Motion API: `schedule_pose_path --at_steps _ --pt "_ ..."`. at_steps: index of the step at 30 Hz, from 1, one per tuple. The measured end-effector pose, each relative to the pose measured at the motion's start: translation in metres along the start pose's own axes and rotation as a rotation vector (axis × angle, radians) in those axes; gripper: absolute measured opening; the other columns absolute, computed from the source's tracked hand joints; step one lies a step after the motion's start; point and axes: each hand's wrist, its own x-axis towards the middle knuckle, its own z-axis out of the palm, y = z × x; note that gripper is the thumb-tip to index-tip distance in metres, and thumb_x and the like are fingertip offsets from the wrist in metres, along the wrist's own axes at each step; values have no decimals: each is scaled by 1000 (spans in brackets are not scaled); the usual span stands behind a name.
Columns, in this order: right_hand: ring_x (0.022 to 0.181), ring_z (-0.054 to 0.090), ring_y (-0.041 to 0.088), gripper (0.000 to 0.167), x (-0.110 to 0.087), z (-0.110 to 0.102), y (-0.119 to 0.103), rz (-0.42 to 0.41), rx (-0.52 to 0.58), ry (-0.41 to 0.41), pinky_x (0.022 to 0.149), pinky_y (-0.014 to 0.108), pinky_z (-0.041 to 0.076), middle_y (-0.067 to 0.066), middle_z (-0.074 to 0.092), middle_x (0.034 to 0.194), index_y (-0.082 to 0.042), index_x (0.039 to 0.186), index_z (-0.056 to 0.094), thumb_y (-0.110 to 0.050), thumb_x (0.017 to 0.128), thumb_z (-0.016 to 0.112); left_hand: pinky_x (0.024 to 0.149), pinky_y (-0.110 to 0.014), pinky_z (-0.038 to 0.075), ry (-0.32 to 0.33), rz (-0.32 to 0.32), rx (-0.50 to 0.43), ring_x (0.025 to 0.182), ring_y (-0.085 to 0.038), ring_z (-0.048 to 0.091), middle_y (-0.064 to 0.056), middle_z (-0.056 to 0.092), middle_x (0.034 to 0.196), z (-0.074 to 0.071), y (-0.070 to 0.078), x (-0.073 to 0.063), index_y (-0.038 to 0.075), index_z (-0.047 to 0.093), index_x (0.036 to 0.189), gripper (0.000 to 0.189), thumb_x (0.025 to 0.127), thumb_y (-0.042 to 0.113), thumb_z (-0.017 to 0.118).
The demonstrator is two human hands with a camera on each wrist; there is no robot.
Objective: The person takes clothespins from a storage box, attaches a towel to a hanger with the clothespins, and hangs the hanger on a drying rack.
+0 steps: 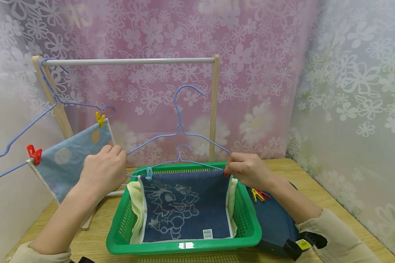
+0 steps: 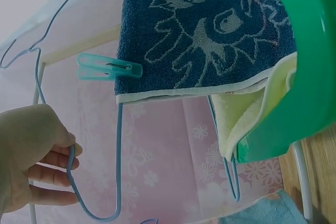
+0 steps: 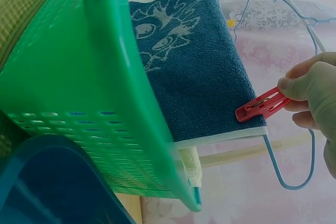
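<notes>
My left hand (image 1: pixel 103 168) holds the left end of a blue wire hanger (image 1: pixel 179 118), its thumb and fingers around the wire in the left wrist view. A dark blue towel (image 1: pixel 202 204) with a pale dragon drawing hangs over the hanger's lower bar. Near its left corner a light blue clothespin (image 2: pixel 110 67) clips the towel to the bar. At the other corner, my right hand (image 1: pixel 250 168) pinches the handles of a red clothespin (image 3: pixel 262 104), whose tips lie over the towel's edge. The towel's lower part overlaps the green basket (image 1: pixel 184 248).
A pale yellow towel (image 1: pixel 136 201) and another hanger (image 1: pixel 179 153) are in the basket. At left, a light blue towel (image 1: pixel 69 155) hangs pinned to a hanger on the rack (image 1: pixel 131 62). Yellow and red clothespins (image 1: pixel 258 195) lie on a dark blue container (image 1: pixel 273 219).
</notes>
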Motion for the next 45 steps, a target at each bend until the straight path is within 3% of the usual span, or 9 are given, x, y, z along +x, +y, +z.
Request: schedule_pose_path --at_steps 8,16,18,24,37,45 --pt "59 59 11 21 -3 1 2 -10 -62 -2 49 18 45 2 57 77 -9 71 67 6 61 78 39 -36 40 -12 -5 -4 70 -25 51 -9 51 72 0 0 0 1 55 72 7 75 1 61" --pt "60 59 11 10 -9 3 2 13 -89 -38 48 20 45 2 58 82 -11 74 65 -6 76 73 40 -37 41 -42 -14 -14 72 -26 52 -9 52 74 -1 0 -1 1 55 73 6 79 2 59" --pt "60 58 11 9 -9 4 2 9 -96 -38 48 20 44 2 57 83 -11 75 65 -10 82 69 40 -37 41 -43 -14 -16 71 -26 52 -9 52 74 -1 0 -1 1 55 73 7 79 2 59" --pt "59 54 11 29 -10 7 3 -19 -171 -55 44 20 41 2 56 85 -11 79 63 -24 98 45 39 -37 40 -30 -3 -16 71 -26 52 -9 52 73 0 0 -1 1 56 74 6 79 2 59" --pt "66 56 14 29 -10 3 4 -45 -229 -105 50 23 46 8 58 92 -7 83 62 -24 98 45 36 -36 36 16 9 -15 67 -26 51 -8 50 69 1 -3 -2 4 53 68 11 78 3 58" --pt "70 62 19 32 -11 -2 7 7 -202 -20 51 27 50 10 60 92 -4 86 65 -24 99 44 33 -33 34 94 23 -15 61 -24 47 -9 52 70 1 -5 -3 2 57 70 8 74 4 64"
